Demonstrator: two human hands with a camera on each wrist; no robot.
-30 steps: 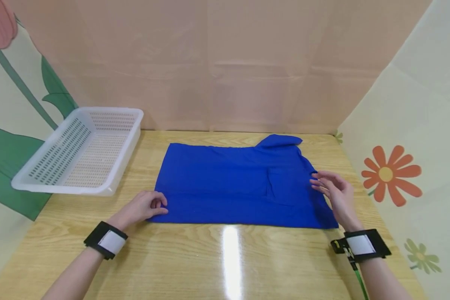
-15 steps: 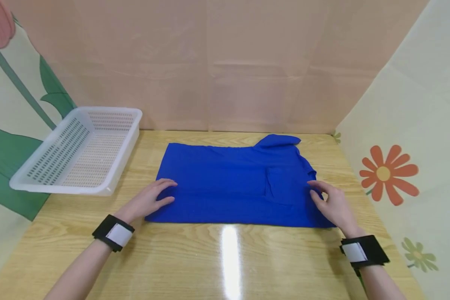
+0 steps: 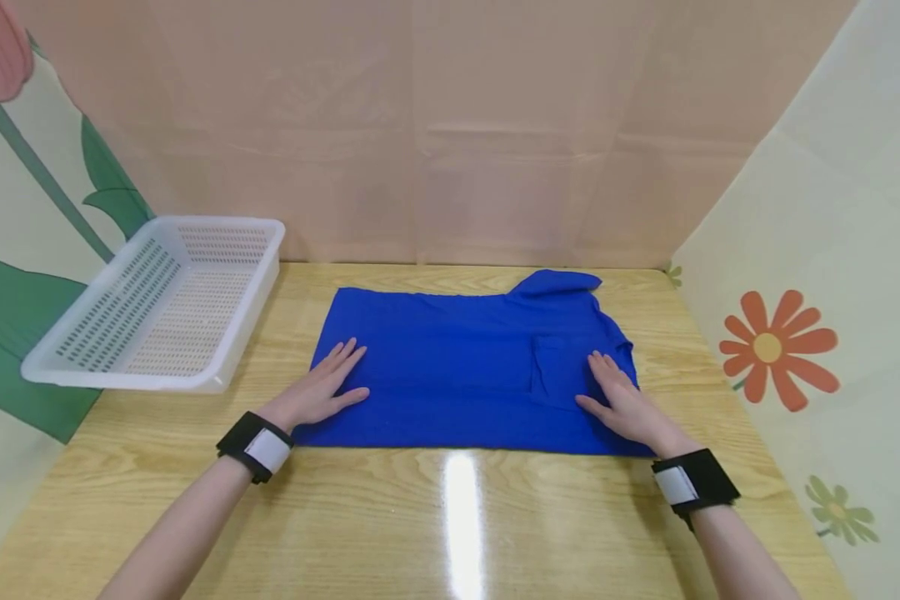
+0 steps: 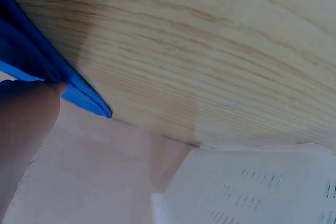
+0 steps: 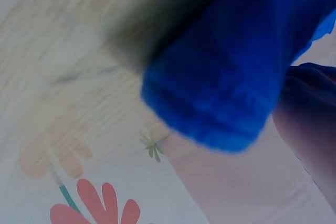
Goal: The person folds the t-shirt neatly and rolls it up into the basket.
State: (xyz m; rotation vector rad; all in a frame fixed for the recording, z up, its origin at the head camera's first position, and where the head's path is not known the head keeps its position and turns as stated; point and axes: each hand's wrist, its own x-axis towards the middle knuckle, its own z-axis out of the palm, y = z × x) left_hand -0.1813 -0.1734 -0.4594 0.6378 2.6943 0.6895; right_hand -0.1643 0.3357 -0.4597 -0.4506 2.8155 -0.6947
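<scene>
With twelve o'clock pointing away from the person, a white perforated plastic basket (image 3: 191,325) sits at the table's far left, at ten o'clock from the left hand (image 3: 317,393) and apart from it. That hand lies palm down over the shirt's left end, its fingers straight and spread towards one o'clock, the thumb out towards three; it has hold of nothing.

The blue shirt (image 3: 450,371) lies spread as a broad panel on the wooden table (image 3: 390,517), its long axis running from nine to three o'clock between the hands. Its bulk stretches towards three from the left hand and between nine and ten from the right hand (image 3: 630,408); neither is plainly nearer its middle. The patch pocket (image 3: 562,372), though, is much closer to the right hand, just off its fingertips at ten o'clock, and a raised fold (image 3: 558,282) stands out at eleven.

The right hand also lies palm down on the cloth, fingers extended towards eleven, thumb spread towards nine, gripping nothing. How firmly either hand presses, I cannot tell.
</scene>
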